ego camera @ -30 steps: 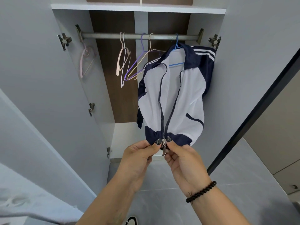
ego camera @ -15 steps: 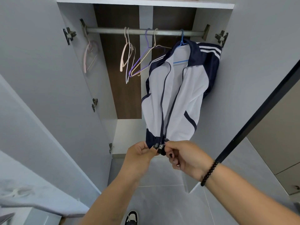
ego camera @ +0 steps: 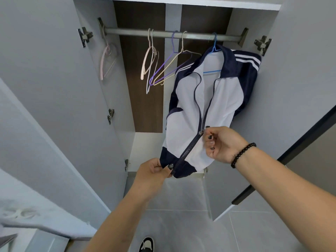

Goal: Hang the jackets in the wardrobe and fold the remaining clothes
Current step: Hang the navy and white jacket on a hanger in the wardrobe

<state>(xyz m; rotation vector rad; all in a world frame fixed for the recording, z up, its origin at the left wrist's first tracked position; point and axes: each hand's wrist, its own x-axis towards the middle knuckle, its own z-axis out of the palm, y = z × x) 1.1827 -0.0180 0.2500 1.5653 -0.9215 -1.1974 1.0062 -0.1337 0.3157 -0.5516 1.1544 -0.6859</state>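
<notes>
Item: white and navy jacket point(ego camera: 218, 106), hung on a blue hanger point(ego camera: 214, 50) at the right end of the wardrobe rail point(ego camera: 163, 34). Zip closed along the lower part, open above the slider point(ego camera: 201, 132). Far sleeve with white stripes pressed toward the right wardrobe wall; lower reach of that sleeve hidden behind the body of the garment.

Left hand point(ego camera: 154, 171): grip closed in a pinch on the navy hem beside the zip's bottom end, thumb on top; remaining fingers tucked under the cloth, out of sight.

Right hand point(ego camera: 223, 144): grip closed, thumb and forefinger pinching at the slider, other fingers curled; pull tab itself too small to make out. Black bead bracelet point(ego camera: 243, 154) at the wrist.

Also on the rail, left of the jacket: bare hangers point(ego camera: 163, 70) in cream, white and purple, bunched and overlapping, exact count unclear; one pink hanger point(ego camera: 107, 59) at the far left end against the side panel.

Wardrobe point(ego camera: 54, 70): grey doors swung open, brown back panel, top shelf cut off by the frame edge.

Lower left corner: pale blurred cloth point(ego camera: 21, 213), kind not identifiable. Bottom edge: toe of a black and white shoe point(ego camera: 146, 244) on grey floor tiles point(ego camera: 181, 230), mostly cropped.
</notes>
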